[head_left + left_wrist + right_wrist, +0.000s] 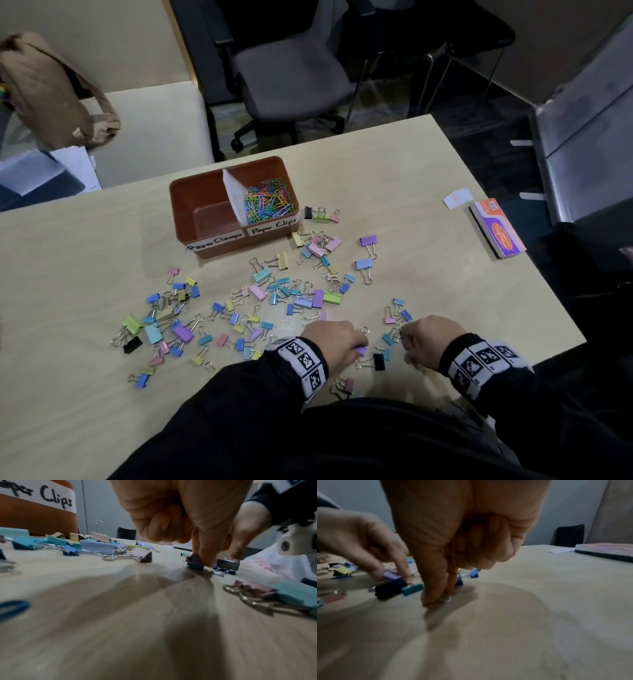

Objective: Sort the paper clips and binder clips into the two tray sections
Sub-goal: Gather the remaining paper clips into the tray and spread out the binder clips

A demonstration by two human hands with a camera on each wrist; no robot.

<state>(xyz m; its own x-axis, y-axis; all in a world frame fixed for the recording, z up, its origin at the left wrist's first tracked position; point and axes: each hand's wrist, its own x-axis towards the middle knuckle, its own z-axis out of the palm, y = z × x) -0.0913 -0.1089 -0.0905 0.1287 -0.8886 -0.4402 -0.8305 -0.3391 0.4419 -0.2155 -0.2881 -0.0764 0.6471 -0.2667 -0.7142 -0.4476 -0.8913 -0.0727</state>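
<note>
**Inspector:** Head view first. What step is in hand?

**Operator:** I am seeing both hands working the near edge of the table [445, 154]. The left hand [334, 337] is pinching a lilac binder clip [361, 350]; the right hand [430, 339] is curling onto something just beyond a black clip [378, 361], but I cannot tell what from here. The tray [205, 205] is sitting well beyond both grips: paper clips [269, 202] are filling its right section, while the left one is showing nothing.

**Inspector:** Left wrist view?

**Operator:** I am reading the fingertips [206, 559] pressing together on a small clip against the table, with the "Clips" label [51, 497] far off to the left.

**Inspector:** Right wrist?

**Operator:** Only here am I seeing the right fingertips [433, 599] pinching a silver wire handle [446, 599] at the surface. I judge that next each hand needs to lift and carry to the left section.
</note>
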